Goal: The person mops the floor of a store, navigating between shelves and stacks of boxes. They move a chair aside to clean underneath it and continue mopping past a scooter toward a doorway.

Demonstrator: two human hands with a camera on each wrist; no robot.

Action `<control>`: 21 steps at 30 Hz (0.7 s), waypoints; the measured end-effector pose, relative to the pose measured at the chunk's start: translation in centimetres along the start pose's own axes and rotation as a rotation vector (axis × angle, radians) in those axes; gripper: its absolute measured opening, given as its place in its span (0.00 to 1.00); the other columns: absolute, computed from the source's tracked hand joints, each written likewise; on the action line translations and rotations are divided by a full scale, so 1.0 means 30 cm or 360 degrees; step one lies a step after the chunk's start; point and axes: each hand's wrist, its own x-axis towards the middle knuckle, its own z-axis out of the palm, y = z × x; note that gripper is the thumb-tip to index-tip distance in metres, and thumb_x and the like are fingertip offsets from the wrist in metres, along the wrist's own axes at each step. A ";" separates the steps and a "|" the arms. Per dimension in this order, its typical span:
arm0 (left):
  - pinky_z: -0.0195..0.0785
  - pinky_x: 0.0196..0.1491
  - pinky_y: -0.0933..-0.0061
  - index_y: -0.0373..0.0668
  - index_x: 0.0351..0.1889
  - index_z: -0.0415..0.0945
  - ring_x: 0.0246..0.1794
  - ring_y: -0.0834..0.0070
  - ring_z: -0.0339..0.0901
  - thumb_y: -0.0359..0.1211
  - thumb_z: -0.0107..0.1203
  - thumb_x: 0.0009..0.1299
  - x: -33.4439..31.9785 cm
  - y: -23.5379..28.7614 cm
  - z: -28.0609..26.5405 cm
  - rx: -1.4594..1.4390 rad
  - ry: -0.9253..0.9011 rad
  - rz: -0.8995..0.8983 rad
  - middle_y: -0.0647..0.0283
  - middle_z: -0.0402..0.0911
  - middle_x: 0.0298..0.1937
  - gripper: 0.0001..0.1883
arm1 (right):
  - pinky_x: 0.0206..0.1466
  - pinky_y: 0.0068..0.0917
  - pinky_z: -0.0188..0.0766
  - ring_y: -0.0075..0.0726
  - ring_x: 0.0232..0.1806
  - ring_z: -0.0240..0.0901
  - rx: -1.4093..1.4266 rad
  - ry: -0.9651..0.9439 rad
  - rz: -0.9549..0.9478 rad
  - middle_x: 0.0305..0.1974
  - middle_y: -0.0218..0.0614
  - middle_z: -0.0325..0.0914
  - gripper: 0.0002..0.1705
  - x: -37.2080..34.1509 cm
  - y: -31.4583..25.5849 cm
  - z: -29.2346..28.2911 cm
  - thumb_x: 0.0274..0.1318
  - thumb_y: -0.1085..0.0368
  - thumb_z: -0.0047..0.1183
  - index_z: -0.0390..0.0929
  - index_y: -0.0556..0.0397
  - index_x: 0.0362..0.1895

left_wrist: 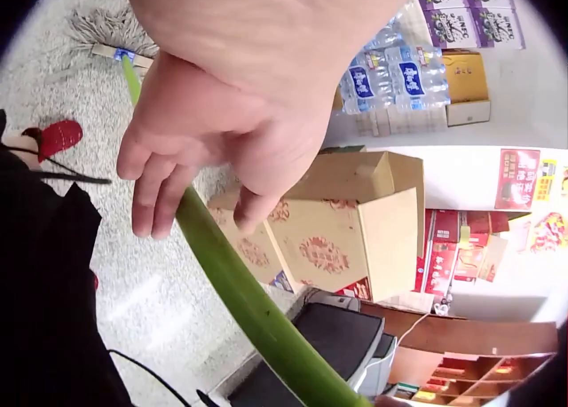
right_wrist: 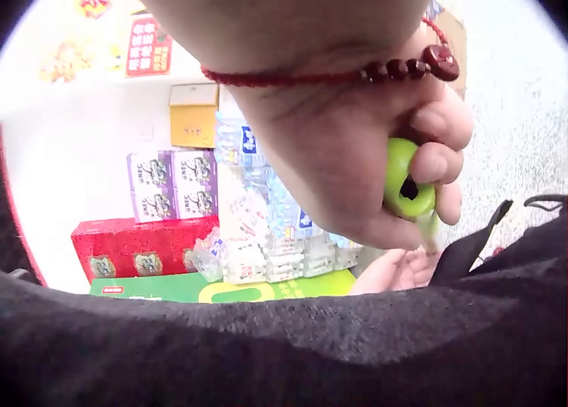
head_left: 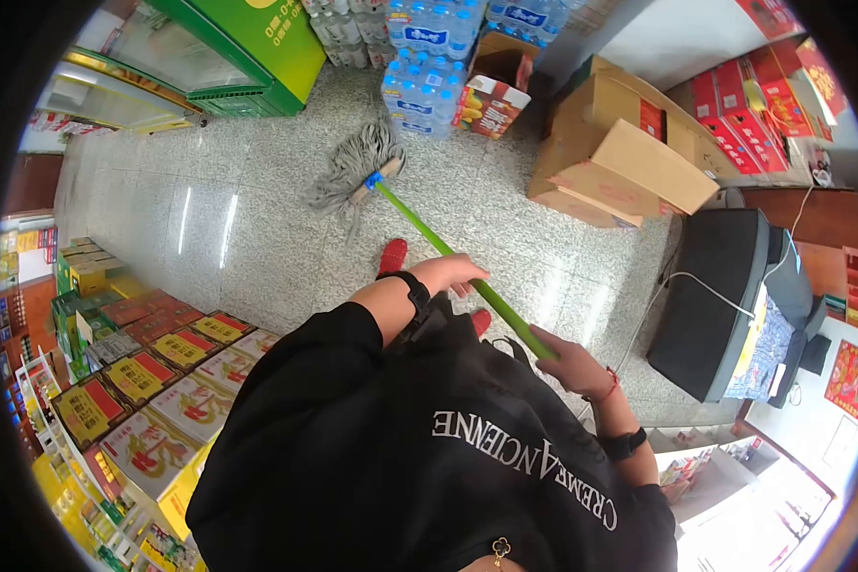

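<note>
A mop lies with its grey string head [head_left: 362,162] spread on the floor, a blue clamp joining it to a green handle [head_left: 424,227]. My right hand [head_left: 577,364] grips the handle near its top end; in the right wrist view, the fingers of this hand [right_wrist: 382,167] curl round the green handle end [right_wrist: 408,181]. Lower down, my left hand [head_left: 453,274] touches the handle. The left wrist view shows that hand [left_wrist: 231,123] with fairly straight, relaxed fingers and the green handle [left_wrist: 257,314] passing between them and the thumb.
Packs of bottled water [head_left: 418,91] and a small open box [head_left: 494,95] stand beyond the mop head. A large cardboard box [head_left: 615,153] and a black chair-like object [head_left: 710,300] are at the right. Stacked cartons [head_left: 167,381] are at the left. Red shoes [head_left: 393,255] stand near the handle.
</note>
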 end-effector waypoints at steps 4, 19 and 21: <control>0.55 0.49 0.54 0.38 0.48 0.69 0.39 0.62 0.75 0.50 0.45 0.61 0.145 0.016 0.297 -0.0039 -0.0396 -0.0378 0.49 0.75 0.41 0.26 | 0.49 0.23 0.62 0.28 0.43 0.68 0.0054 0.0106 0.0077 0.44 0.42 0.73 0.31 -0.220 0.304 -0.016 0.45 0.65 0.49 0.60 0.49 0.58; 0.61 0.22 0.71 0.36 0.32 0.71 0.22 0.72 0.73 0.44 0.46 0.61 0.198 0.037 0.266 -0.0748 0.0346 -0.0154 0.56 0.77 0.28 0.18 | 0.38 0.26 0.65 0.30 0.29 0.70 -0.0278 0.0194 -0.0353 0.28 0.42 0.73 0.31 -0.020 0.347 -0.189 0.44 0.61 0.49 0.62 0.46 0.57; 0.61 0.16 0.75 0.34 0.29 0.72 0.17 0.73 0.71 0.40 0.46 0.62 0.165 0.047 0.194 -0.0980 0.0732 -0.0001 0.57 0.76 0.25 0.15 | 0.36 0.26 0.66 0.30 0.28 0.69 -0.0233 0.0143 -0.0442 0.26 0.41 0.73 0.31 0.094 0.257 -0.199 0.45 0.61 0.48 0.61 0.46 0.58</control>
